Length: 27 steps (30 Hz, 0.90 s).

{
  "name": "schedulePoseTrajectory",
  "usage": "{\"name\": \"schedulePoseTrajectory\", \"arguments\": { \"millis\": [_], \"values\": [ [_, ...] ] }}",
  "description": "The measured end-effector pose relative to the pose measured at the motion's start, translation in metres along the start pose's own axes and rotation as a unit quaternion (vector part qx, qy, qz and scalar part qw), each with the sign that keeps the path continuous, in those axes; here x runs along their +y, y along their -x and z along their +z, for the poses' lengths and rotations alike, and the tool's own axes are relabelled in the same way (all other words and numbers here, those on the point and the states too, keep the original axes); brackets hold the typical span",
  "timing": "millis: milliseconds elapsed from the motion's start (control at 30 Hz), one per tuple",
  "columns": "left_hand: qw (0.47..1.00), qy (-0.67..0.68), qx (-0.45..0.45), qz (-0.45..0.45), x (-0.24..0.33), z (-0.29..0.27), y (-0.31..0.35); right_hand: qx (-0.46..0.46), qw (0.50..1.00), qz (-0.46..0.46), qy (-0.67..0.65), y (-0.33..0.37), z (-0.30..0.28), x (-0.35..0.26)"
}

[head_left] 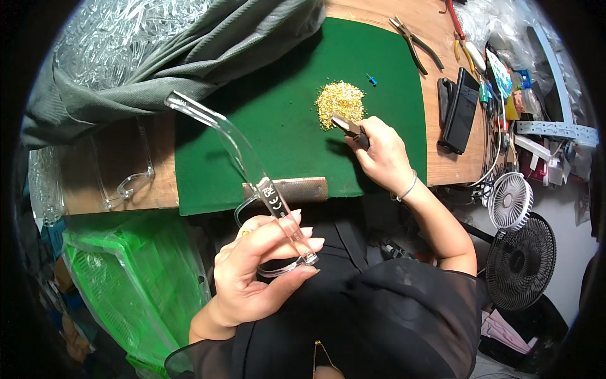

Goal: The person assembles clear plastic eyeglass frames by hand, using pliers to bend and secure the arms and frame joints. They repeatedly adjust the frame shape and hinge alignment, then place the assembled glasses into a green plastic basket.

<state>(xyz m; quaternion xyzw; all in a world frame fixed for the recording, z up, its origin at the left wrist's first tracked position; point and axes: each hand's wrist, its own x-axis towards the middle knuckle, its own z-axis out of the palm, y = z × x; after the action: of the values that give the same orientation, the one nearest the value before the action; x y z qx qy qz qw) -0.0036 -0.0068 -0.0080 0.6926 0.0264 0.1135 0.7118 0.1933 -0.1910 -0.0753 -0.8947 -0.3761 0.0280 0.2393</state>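
Observation:
My left hand (pixel 252 268) is closed on a clear plastic eyeglasses frame (pixel 237 148), which it lifts in front of the table edge. One temple arm slants up and away to the left, and pale printed marks run along it. A rounded part of the frame shows behind my fingers. My right hand (pixel 385 155) grips dark-handled pliers (pixel 344 124) whose metal jaws touch the near side of a heap of tiny gold-coloured metal parts (pixel 341 100). I cannot tell whether the jaws hold one. The heap lies on a green mat (pixel 271 101).
A blue push pin (pixel 372 80) and other pliers (pixel 416 44) lie beyond the heap. At right are a black phone (pixel 459 110), cables and a white fan (pixel 510 201). Grey cloth (pixel 189 57) partly covers many clear frames (pixel 120 38). A green crate (pixel 136 284) stands lower left.

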Motion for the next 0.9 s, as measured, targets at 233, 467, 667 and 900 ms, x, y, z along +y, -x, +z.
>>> {"name": "schedulePoseTrajectory", "arguments": {
  "millis": [233, 467, 667, 900],
  "values": [
    [0.999, -0.042, -0.009, 0.025, 0.003, 0.015, -0.012, 0.000, 1.000, 0.014, -0.025, 0.000, 0.000, -0.003],
    [0.999, -0.041, 0.005, 0.015, 0.010, 0.020, -0.009, 0.000, 0.918, -0.147, -0.369, 0.023, -0.065, -0.080],
    [0.999, -0.032, -0.002, 0.021, 0.017, 0.026, -0.004, 0.013, 0.890, -0.204, -0.408, 0.032, -0.056, -0.089],
    [0.997, -0.056, -0.046, 0.020, 0.020, 0.022, -0.003, 0.023, 0.908, -0.225, -0.352, 0.036, -0.058, -0.092]
  ]
}}
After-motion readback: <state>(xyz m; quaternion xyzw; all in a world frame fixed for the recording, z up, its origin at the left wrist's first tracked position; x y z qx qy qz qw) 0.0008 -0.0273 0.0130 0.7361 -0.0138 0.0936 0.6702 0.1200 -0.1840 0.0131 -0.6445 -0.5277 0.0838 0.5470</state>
